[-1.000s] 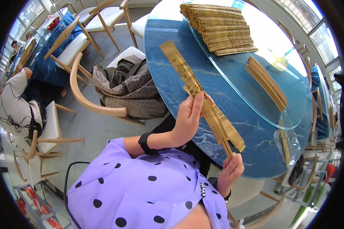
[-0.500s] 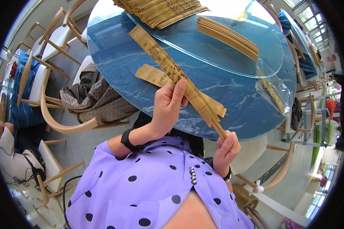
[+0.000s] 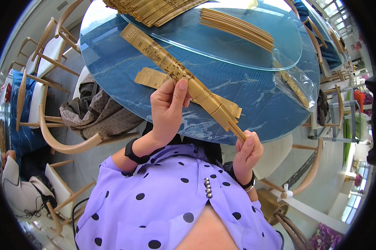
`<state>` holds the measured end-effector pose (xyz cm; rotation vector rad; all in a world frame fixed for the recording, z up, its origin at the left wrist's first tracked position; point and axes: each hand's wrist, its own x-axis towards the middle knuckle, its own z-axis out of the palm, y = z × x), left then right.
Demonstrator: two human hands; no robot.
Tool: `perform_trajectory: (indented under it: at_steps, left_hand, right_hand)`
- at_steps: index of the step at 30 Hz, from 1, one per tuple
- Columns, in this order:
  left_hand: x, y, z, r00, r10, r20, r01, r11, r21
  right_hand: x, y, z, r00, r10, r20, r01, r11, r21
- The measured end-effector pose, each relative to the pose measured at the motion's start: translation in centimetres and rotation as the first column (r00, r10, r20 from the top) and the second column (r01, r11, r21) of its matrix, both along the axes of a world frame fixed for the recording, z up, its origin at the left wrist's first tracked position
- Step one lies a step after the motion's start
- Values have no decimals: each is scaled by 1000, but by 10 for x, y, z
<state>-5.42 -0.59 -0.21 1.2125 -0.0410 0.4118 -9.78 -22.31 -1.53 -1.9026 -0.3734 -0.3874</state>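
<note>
Both of our hands are clamping 1 long folded bamboo fan point(image 3: 188, 81): our left hand point(image 3: 168, 106) is wrapping its middle with the thumb pressing on the top face, and our right hand point(image 3: 247, 152) is pinching the narrow handle end between thumb and fingers. We are holding the fan slanted above the near edge of the blue round table point(image 3: 254, 108), its far end reaching up and away to the left of our left hand.

We are judging it to be light and stiff along its length, yet thin and liable to split or splay at the slats, so we are thinking the safest holds are the 2 we already have: the bound handle end and the stacked middle, never a single outer slat. The smooth bamboo is probably a little slippery.

Just beyond our left hand, 1 shorter bamboo piece point(image 3: 148, 78) is lying flat on the table, partly hidden by our fingers. Farther off, on the glass turntable point(image 3: 221, 41), 2 piles are resting: 1 heap of bamboo slats point(image 3: 150, 8) at the far left and 1 neat row of slats point(image 3: 238, 29) to the right. Right of our right hand, 1 clear plastic bag point(image 3: 294, 83) is holding more pieces. Left of our left hand, 1 wooden chair point(image 3: 71, 146) is carrying a brown bundle of cloth point(image 3: 98, 112).
</note>
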Motion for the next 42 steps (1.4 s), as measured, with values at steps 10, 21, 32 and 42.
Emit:
perform_trajectory:
  at_steps: [10, 21, 32, 42]
  left_hand:
    - [-2, -13, -5, 1000, -18, -22, 17, 999, -45]
    - [2, -20, 1, 994, -43, -103, 30, 991, -132]
    - [28, 18, -2, 977, -24, -211, 46, 994, 98]
    - [26, 12, -8, 986, 0, -166, 44, 965, 259]
  right_hand:
    - [5, 3, -2, 999, 40, 20, -39, 998, -46]
    - [-8, 17, -5, 996, -40, -84, 41, 999, 7]
    - [7, 13, 15, 966, 236, 104, -147, 835, -531]
    - [12, 18, 13, 946, 289, 148, -167, 824, -541]
